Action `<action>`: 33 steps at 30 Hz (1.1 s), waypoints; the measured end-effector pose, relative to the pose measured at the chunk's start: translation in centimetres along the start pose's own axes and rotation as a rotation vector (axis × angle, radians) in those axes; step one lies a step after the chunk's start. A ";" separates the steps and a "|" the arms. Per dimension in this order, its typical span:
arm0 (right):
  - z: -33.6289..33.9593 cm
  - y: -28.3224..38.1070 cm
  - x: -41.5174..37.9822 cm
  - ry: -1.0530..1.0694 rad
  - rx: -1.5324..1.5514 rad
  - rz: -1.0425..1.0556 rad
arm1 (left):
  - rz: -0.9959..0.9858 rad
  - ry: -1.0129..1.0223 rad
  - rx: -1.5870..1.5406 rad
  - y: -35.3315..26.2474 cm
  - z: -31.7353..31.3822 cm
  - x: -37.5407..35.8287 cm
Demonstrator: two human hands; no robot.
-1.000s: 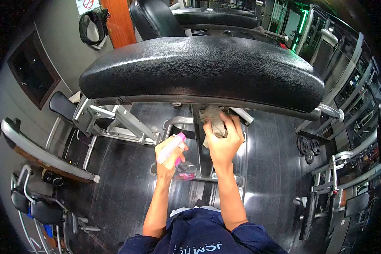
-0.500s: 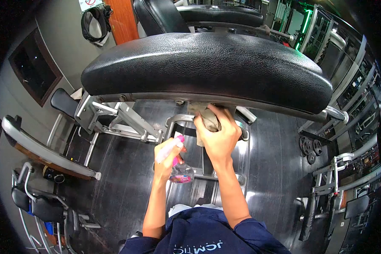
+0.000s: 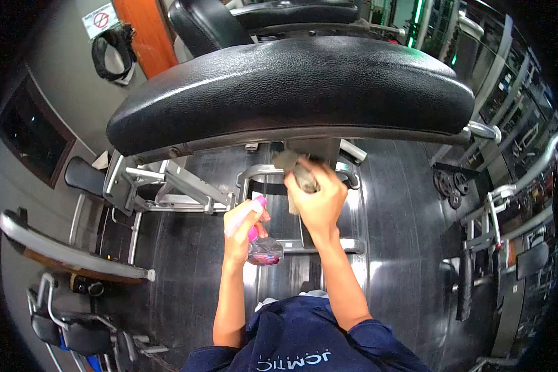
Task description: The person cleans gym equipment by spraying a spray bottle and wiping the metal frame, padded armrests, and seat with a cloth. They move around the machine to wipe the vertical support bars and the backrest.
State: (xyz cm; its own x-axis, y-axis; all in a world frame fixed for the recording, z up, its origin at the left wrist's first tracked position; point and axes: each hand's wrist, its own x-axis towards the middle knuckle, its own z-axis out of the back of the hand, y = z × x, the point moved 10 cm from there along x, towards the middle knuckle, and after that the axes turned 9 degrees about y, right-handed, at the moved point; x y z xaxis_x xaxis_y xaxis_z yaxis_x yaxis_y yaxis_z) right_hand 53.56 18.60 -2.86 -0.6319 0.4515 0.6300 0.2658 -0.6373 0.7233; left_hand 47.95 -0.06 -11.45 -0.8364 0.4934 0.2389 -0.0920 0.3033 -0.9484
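My left hand [image 3: 237, 229] is wrapped round a clear spray bottle [image 3: 268, 253] with a pink trigger head and a little pink liquid at the bottom. In my right hand [image 3: 321, 201] is a bunched, greyish-beige cloth [image 3: 305, 180], one end of it hanging below the fingers. That hand is just under the lower edge of a long, curved black padded cushion [image 3: 291, 87], in front of the upright post beneath it. The bottle is lower and to the left, apart from the cushion.
A silver machine base [image 3: 347, 246] stands on the dark floor [image 3: 186, 260] below my hands. More machines line the left side, with a weight belt [image 3: 113, 56] hanging on the wall. Weight plates [image 3: 452, 186] and racks are at the right.
My right hand with the cloth has dropped slightly away from the cushion's underside. The left hand keeps its hold on the bottle. The whole view has shifted and tilted a little.
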 end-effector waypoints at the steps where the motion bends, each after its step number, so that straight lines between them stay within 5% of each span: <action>1: 0.8 1.3 0.8 -0.058 -0.028 0.050 | -0.008 0.015 -0.026 -0.3 -0.1 0.1; 5: 1.6 0.1 -0.2 -0.104 -0.052 0.038 | -0.014 0.057 -0.027 -1.0 0.2 -0.1; 11: 0.6 -11.1 -8.0 -0.117 -0.145 -0.201 | 0.061 0.103 0.027 0.2 1.2 -0.2; 18: 4.2 -1.6 -1.2 -0.332 -0.107 0.040 | 0.099 0.180 0.022 0.6 0.0 0.8; 26: 0.6 -11.5 -8.6 -0.334 -0.103 -0.148 | 0.088 0.277 -0.028 0.9 -0.9 1.0; 33: 2.0 -5.9 -4.2 -0.384 -0.068 -0.090 | 0.104 0.258 -0.012 1.1 -0.1 1.1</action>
State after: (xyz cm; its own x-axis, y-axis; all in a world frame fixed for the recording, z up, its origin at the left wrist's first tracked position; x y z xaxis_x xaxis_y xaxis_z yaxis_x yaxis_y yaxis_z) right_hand 56.12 21.76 -9.24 -0.3287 0.6999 0.6341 0.1643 -0.6188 0.7682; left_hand 47.00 0.87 -12.19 -0.6758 0.7130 0.1870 -0.0052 0.2491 -0.9685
